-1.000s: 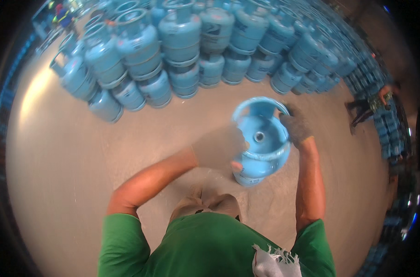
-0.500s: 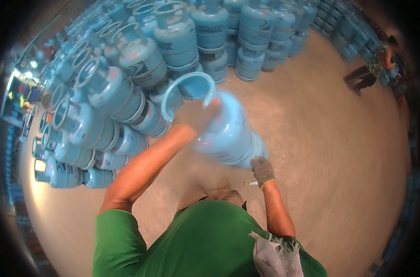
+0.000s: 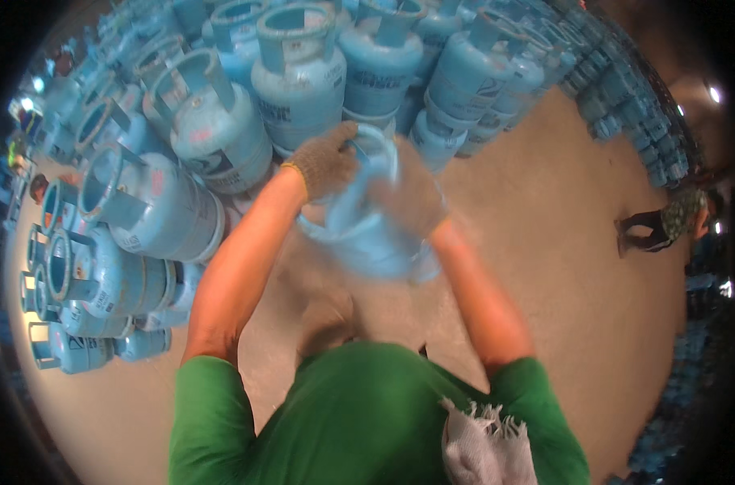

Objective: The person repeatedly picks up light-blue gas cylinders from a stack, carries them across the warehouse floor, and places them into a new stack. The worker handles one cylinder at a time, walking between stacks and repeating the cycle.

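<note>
A light-blue gas cylinder (image 3: 371, 249) is in front of my body, blurred by motion, its ring-shaped collar uppermost. My left hand (image 3: 325, 162), in a grey-brown work glove, has its fingers curled over the left side of the collar. On the other side, my gloved right hand (image 3: 412, 194) is against or very near the collar, its fingers smeared by motion. Just beyond stands a stacked blue cylinder (image 3: 299, 85), apart from the one I hold.
Stacked blue cylinders (image 3: 153, 206) crowd the left and far side, some two high. A bare concrete floor (image 3: 577, 283) stretches to the right. Another person (image 3: 666, 222) bends over at the far right, near more cylinder stacks (image 3: 626, 113).
The cylinder has swung from tilted toward more upright, its collar now nearer my middle. My right hand has left its bottom end and moved up to the collar. My left hand stays on the collar.
</note>
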Demonstrator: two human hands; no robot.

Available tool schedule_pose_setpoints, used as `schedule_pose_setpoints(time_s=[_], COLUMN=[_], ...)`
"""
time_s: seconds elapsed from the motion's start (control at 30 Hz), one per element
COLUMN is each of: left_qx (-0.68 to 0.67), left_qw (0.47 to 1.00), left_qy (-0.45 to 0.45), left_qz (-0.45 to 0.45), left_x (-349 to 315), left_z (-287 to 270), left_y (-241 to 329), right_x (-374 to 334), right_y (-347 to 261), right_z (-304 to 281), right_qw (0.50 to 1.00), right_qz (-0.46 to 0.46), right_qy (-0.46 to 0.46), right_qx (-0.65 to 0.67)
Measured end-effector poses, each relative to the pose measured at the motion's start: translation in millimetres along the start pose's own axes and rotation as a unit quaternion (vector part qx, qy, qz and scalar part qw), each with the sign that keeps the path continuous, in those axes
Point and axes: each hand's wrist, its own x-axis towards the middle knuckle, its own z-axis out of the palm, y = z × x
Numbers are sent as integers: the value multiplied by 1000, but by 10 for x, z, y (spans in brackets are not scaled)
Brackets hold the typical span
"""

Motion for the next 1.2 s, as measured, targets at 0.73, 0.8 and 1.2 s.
schedule_pose_setpoints(time_s=[0.73, 0.8, 1.2], left_qx=[1, -35, 310], left_qw=[774, 764, 790], left_qy=[632, 644, 528], left_qz=[30, -6, -8], left_x=[-1301, -1233, -508], left_z=[-1115, -839, -296], left_y=[-3160, -3306, -2718], right_x=[4330, 4400, 4191], right_y=[2405, 2756, 3374], right_z=[-1702, -2076, -2604], right_qw=[864, 868, 909], right_qz=[96, 64, -6], right_qy=[-39, -50, -11], right_qx=[-493, -489, -416])
